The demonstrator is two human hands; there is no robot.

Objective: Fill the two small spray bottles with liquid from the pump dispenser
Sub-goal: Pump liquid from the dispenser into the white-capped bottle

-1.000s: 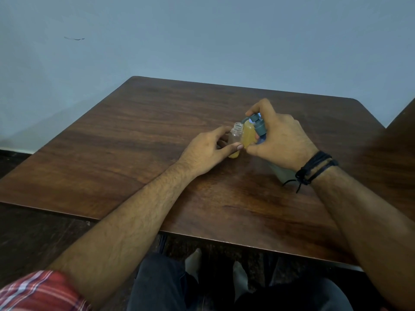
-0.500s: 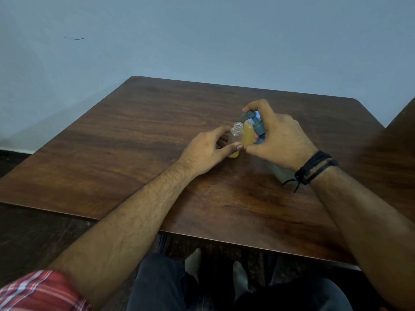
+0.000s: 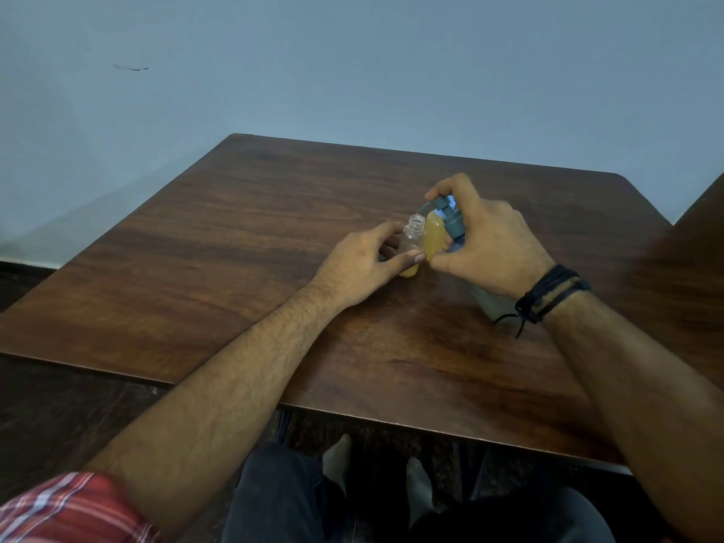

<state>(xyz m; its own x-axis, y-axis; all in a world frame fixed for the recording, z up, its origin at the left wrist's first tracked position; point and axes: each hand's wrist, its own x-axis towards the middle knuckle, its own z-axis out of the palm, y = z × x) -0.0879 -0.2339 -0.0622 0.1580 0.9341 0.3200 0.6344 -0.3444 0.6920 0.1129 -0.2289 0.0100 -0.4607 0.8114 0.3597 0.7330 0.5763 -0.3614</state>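
A small clear spray bottle (image 3: 413, 237), uncapped, stands on the brown table (image 3: 243, 244) with a little yellow liquid at its bottom. My left hand (image 3: 362, 262) grips it between thumb and fingers. Right beside it stands a second small bottle (image 3: 435, 239) full of yellow liquid. My right hand (image 3: 491, 244) wraps the pump dispenser, whose grey pump head (image 3: 450, 217) shows under my forefinger, with the spout over the open bottle's neck. The dispenser's pale body (image 3: 491, 303) shows below my wrist.
The table's near edge runs close to my lap, and its far edge meets a pale blue wall. A second dark table edge (image 3: 701, 205) shows at the right. My knees and feet are under the table.
The pump head has risen slightly under my right forefinger. Both hands and the bottles stay in the same place.
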